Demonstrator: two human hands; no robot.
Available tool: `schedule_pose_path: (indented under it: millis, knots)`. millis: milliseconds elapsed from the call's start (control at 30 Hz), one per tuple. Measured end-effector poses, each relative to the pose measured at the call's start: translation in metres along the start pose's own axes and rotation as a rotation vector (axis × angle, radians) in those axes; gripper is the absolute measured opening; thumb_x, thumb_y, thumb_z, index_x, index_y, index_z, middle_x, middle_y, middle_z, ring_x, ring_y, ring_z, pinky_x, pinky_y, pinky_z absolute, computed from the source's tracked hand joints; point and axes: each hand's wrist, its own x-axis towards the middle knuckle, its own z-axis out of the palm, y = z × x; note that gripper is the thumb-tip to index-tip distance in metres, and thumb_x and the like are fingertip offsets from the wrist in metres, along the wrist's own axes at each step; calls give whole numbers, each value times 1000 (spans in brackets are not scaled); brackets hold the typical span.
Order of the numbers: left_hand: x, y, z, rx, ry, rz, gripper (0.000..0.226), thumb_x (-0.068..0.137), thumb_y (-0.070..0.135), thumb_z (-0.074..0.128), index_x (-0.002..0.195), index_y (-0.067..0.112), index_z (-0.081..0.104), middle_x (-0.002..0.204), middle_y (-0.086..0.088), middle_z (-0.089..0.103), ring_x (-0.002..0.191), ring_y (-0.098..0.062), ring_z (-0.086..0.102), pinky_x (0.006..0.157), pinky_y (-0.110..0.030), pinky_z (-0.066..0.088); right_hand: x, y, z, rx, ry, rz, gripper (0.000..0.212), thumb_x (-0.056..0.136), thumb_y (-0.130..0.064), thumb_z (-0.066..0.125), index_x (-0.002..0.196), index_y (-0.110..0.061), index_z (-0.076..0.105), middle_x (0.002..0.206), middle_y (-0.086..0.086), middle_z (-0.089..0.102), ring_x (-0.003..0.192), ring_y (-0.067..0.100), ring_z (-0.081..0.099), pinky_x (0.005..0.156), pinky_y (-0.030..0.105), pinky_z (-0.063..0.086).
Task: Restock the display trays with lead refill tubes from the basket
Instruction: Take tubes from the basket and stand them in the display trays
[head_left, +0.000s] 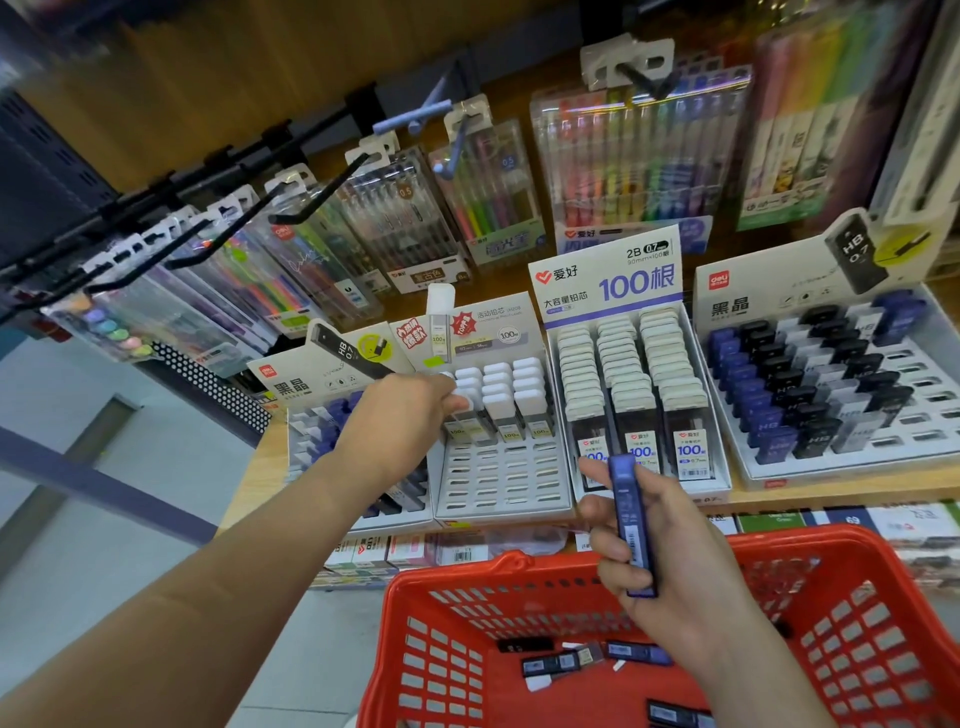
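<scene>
Two tubes on the go at once in the head view: the left grip (410, 415) is pinched on a white-capped tube (464, 401) at the front row of the half-empty tray (498, 483), while the right grip (654, 540) is wrapped round a blue tube (631, 525) just above the red basket (447, 574). Risk imo: attention's split, so the left one could tip its upright neighbours, or the blue one ends up in the wrong tray or slips back down.
</scene>
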Motion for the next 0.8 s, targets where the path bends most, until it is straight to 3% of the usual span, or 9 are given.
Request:
schedule_pose_path:
  millis: [133,233,367,500,633,700,800]
  knots:
    - [-3,-4,7,-26,0,39,29,96,33,52,89,9,67,88,-7,60,87,-27,57,70,-33,42,3,0,-3,40,-7,-10,38,98,-21,43,119,1,66,75,7,51,49,10,38,33,18,28]
    - [-8,3,9,-169,97,-26,20,91,30,62,94,11,65,86,-6,63,82,-26,57,69,-36,47,2,-2,-1,57,-19,-28,34,97,-14,45,118,4,64,73,8,53,54,11,45,37,18,35]
    - [-4,6,15,-194,202,-47,16,83,22,71,81,8,63,75,-7,64,71,-27,57,64,-40,50,-2,-3,0,-63,5,-106,22,94,-9,56,105,4,69,82,18,65,67,19,62,50,21,52]
    - [-1,4,23,-94,225,60,10,80,9,72,71,5,71,75,-6,64,73,-29,59,61,-38,53,-4,-6,3,-119,67,-179,18,94,-5,57,101,1,72,85,19,71,73,22,65,59,23,57]
    - [-7,11,17,-109,251,20,9,86,8,66,87,7,75,87,-6,66,83,-31,60,72,-35,52,-7,-11,7,-186,88,-219,19,91,4,59,102,-8,71,92,16,75,76,23,71,63,24,58]
    - [-17,32,2,-347,173,-113,17,92,15,61,105,13,71,95,-3,66,84,-23,61,76,-30,49,-10,-14,8,-259,73,-241,21,89,3,62,105,-9,70,92,15,76,78,24,72,64,25,59]
    - [-38,71,-24,-1033,-177,-289,19,95,17,57,110,23,67,99,-4,69,74,-14,63,71,-30,55,-14,-14,13,-381,70,-251,19,88,-4,67,105,-11,70,82,13,75,67,20,66,56,24,53]
